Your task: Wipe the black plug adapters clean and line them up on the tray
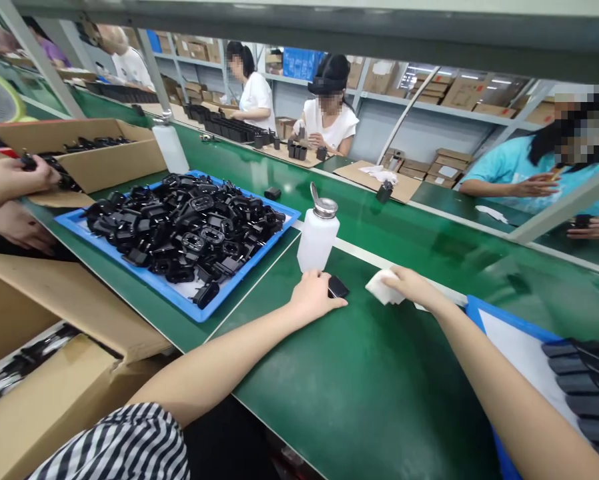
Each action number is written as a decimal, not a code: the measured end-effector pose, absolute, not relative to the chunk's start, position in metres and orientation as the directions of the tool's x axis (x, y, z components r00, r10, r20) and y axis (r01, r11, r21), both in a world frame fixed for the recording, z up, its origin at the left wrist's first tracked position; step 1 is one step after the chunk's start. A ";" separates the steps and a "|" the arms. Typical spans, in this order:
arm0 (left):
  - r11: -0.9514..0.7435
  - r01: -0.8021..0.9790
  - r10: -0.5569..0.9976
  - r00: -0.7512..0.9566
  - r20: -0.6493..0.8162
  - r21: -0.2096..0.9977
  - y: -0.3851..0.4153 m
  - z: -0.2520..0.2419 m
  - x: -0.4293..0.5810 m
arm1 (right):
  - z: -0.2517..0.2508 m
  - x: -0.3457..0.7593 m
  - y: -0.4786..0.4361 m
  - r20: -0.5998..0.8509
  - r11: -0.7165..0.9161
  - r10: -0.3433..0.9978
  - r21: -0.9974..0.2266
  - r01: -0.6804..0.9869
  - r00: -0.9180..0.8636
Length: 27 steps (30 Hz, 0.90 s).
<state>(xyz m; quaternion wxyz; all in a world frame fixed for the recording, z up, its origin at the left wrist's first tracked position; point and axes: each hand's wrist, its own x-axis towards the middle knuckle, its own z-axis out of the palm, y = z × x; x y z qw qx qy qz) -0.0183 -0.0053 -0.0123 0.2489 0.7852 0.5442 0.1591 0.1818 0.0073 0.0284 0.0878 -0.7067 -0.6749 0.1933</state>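
One wide view from a camera worn on the person's head, looking forward and down across a glossy green tabletop (374, 387). The bare left hand (312, 296) and bare right hand (410, 285) are near, mid-frame; pale grey metal shelving (439, 109) stands far beyond.

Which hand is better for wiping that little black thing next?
Probably the right: the right hand pinches the white wipe a short way off, while the left hand grasps the black part and seems better suited to keeping it steady.
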 end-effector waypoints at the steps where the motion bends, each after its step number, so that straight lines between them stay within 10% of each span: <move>1: -0.328 0.748 0.920 0.393 0.014 0.577 -0.006 -0.014 -0.016 | 0.034 0.177 0.013 -0.060 -0.087 0.996 -0.455 0.886 0.066; 5: -0.539 0.574 0.790 0.598 0.134 0.617 -0.010 -0.019 -0.011 | 0.064 0.140 0.044 0.250 0.076 0.957 -0.704 0.706 0.146; 9: -0.629 0.500 0.708 0.685 0.173 0.596 -0.015 -0.022 -0.010 | 0.090 0.086 0.059 0.464 0.263 0.885 -0.544 0.797 0.024; 27: -0.638 0.474 0.685 0.709 0.167 0.607 -0.023 -0.019 -0.009 | 0.072 0.045 0.049 0.574 0.411 0.806 -0.367 0.835 -0.144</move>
